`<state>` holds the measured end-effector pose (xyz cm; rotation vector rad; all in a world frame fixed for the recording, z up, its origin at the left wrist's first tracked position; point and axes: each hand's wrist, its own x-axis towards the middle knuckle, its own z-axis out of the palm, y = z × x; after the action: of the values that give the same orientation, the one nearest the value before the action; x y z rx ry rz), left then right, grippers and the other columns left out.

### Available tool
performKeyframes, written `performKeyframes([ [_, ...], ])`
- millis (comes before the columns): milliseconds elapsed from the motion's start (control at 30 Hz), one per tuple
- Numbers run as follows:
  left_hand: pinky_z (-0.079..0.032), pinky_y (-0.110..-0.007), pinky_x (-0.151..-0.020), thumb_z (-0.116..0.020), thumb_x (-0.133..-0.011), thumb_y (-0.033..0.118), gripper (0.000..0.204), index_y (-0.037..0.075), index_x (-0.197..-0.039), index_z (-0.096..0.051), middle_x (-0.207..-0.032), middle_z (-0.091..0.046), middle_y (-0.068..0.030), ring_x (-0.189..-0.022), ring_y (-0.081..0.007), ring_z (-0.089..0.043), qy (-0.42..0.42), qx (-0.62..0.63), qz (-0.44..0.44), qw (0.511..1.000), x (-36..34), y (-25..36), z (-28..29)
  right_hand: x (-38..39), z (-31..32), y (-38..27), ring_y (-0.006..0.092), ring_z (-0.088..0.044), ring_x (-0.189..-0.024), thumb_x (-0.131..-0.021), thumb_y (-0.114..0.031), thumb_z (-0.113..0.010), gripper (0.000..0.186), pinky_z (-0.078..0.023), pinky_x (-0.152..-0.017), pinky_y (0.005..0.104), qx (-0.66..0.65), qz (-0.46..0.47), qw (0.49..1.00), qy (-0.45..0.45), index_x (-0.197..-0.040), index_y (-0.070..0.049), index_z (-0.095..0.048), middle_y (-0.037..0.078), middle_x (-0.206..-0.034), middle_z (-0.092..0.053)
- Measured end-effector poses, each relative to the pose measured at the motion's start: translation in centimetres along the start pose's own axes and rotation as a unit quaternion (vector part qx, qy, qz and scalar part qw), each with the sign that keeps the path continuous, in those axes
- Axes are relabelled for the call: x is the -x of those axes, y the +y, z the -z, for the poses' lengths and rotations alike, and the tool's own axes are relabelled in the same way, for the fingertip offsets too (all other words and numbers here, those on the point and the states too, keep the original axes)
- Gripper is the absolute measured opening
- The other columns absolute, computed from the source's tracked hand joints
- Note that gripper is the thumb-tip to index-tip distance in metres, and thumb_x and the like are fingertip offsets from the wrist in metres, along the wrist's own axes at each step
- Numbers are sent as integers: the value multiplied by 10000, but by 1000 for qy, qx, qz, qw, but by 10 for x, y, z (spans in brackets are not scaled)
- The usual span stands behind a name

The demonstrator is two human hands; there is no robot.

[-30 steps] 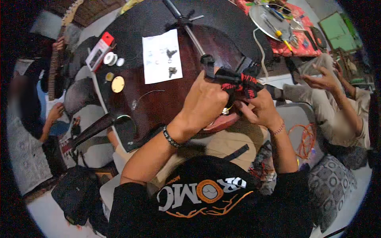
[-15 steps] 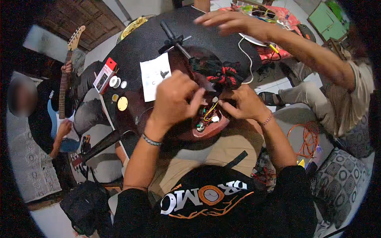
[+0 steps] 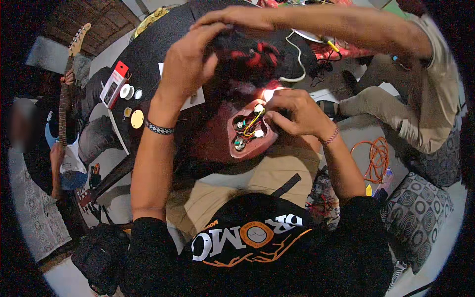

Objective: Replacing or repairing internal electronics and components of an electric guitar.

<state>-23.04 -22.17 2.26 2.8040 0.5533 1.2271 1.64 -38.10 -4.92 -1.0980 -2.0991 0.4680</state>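
A dark red electric guitar body (image 3: 225,136) lies at the table's near edge over my lap. Its open control cavity shows yellow and black wires, white connectors and round pots. My right hand (image 3: 292,111) is closed in a pinch at the cavity's upper right edge; what it holds is hidden. Just behind its fingers glows a bright white light (image 3: 268,94). Raised at the upper left, my left hand (image 3: 185,64) curls its fingers around something dark. Beside it is a blurred black and red bundle (image 3: 255,57). A co-worker's hand (image 3: 232,20) reaches over, overlapping my left fingertips.
White spools (image 3: 127,91), a red and white box (image 3: 115,81) and a yellow disc (image 3: 137,119) sit on the black table's left. A white cable (image 3: 302,62) runs at right. At left a person holds a blue guitar (image 3: 62,133). An orange cable coil (image 3: 373,158) lies right.
My left hand has moved up and left, away from the cavity. The co-worker's arm has come lower and left to meet it. A bright light now shows beside my right hand.
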Motion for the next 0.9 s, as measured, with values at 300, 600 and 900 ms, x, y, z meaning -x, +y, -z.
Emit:
performKeyframes([
  [300, -563, -367, -661, -609, -834, 12, 295, -119, -1080, -707, -841, -722, -263, -727, -230, -738, 128, -12, 155, 980, -79, -3, 43, 7, 5, -2, 304, -688, -905, -874, -89, -754, 143, -557, -781, 373, 22, -19, 999, 30, -1003, -40, -717, 107, -950, -698],
  [600, -499, -344, -530, -686, -842, 81, 203, -116, -790, -689, -612, -665, -159, -553, -155, -655, 185, -169, 176, 952, -75, -42, 72, -8, 0, -15, 289, -678, -902, -840, -82, -787, 232, -550, -812, 385, 29, -21, 998, -42, -1068, -71, -748, 108, -976, -698],
  [900, -526, -305, -612, -734, -918, 121, 223, -92, -976, -766, -803, -772, -123, -687, -139, -703, 196, -7, 252, 948, -61, -108, 79, -14, -7, -4, 320, -679, -873, -850, -152, -781, 148, -551, -791, 407, 47, 18, 999, -15, -954, -68, -718, 123, -948, -706],
])
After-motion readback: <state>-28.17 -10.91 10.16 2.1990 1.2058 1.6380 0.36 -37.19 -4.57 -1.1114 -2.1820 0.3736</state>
